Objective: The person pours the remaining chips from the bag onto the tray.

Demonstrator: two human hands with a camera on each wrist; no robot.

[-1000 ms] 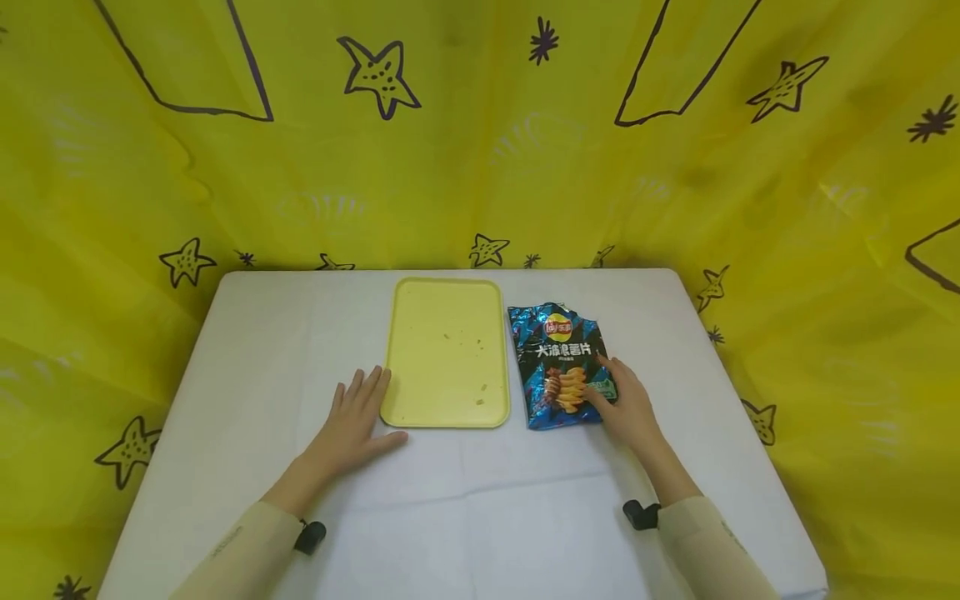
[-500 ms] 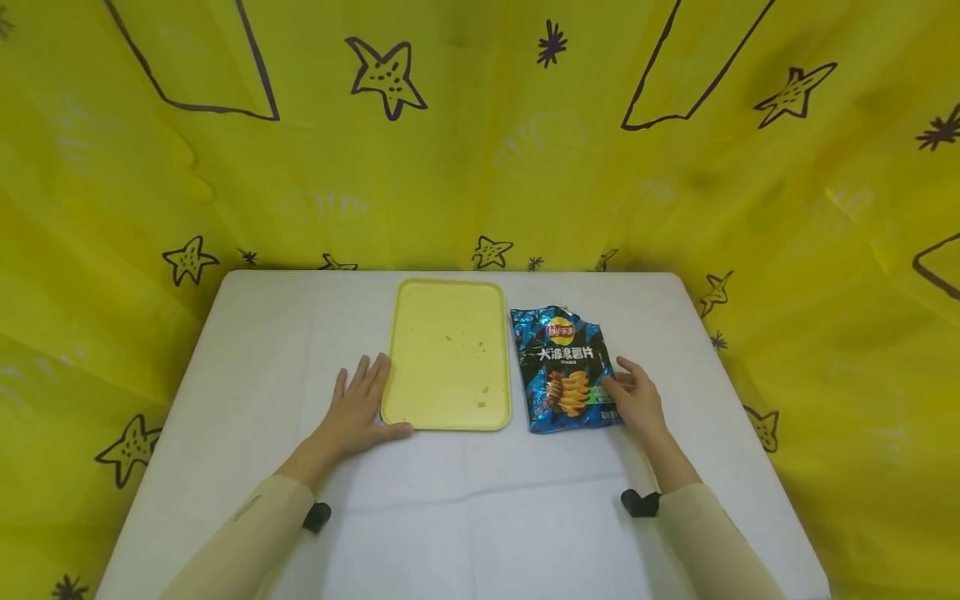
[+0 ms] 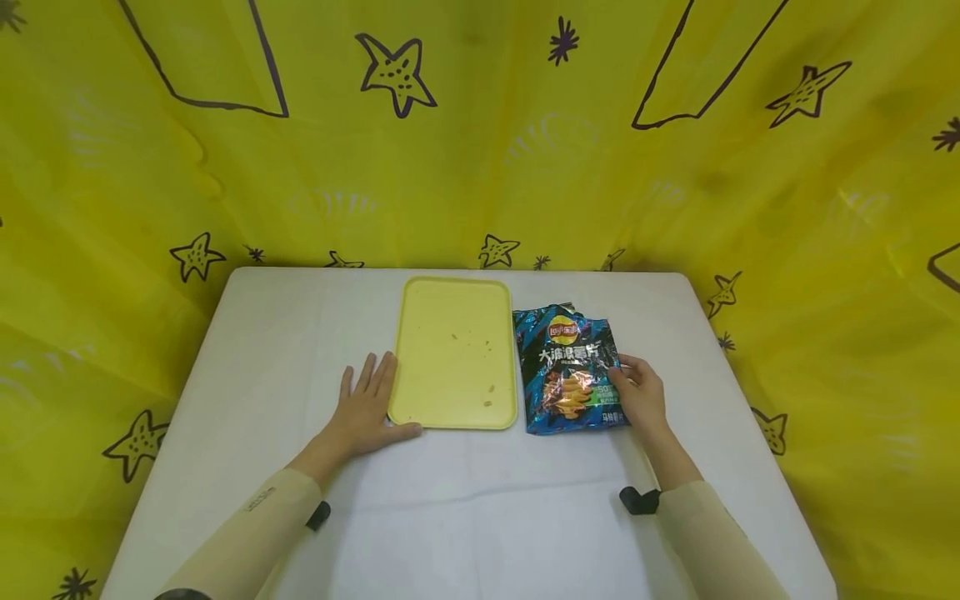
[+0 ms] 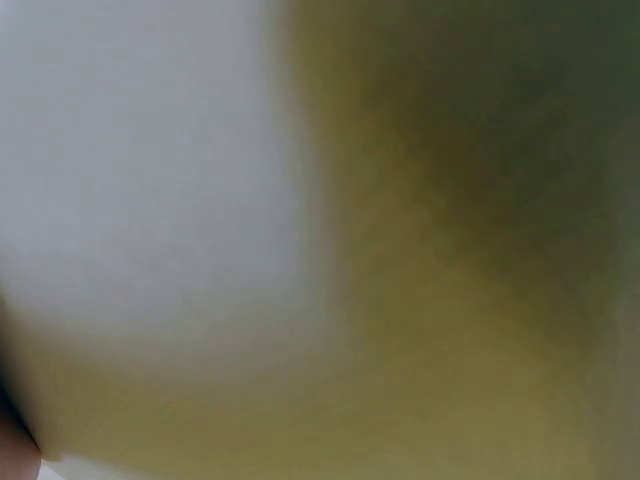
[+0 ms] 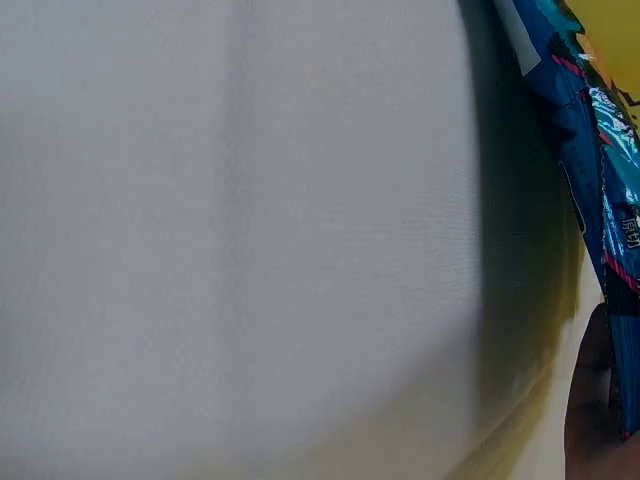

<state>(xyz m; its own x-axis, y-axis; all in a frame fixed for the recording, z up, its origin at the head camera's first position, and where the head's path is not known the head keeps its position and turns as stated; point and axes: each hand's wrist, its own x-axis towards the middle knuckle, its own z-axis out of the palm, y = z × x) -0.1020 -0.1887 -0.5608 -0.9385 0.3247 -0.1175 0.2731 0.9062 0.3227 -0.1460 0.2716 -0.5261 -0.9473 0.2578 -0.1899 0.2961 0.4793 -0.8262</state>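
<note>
I judge that the tray is light and stiff, good to hold by its rim, and that the bag is lighter, soft and rather slippery, so it is better taken by its edge, without squeezing. The tray lies between my hands, its near left corner beside my left hand, whose fingers are spread; the bag is just right of it, its right edge pinched by my right hand.

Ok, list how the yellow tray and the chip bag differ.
The tray is plain yellow; the chip bag is printed blue and black. The tray is smooth; the chip bag is crinkled and glossy. The left hand lies spread at the tray's edge; the right hand pinches the chip bag's side. Both have a hand at them.
</note>
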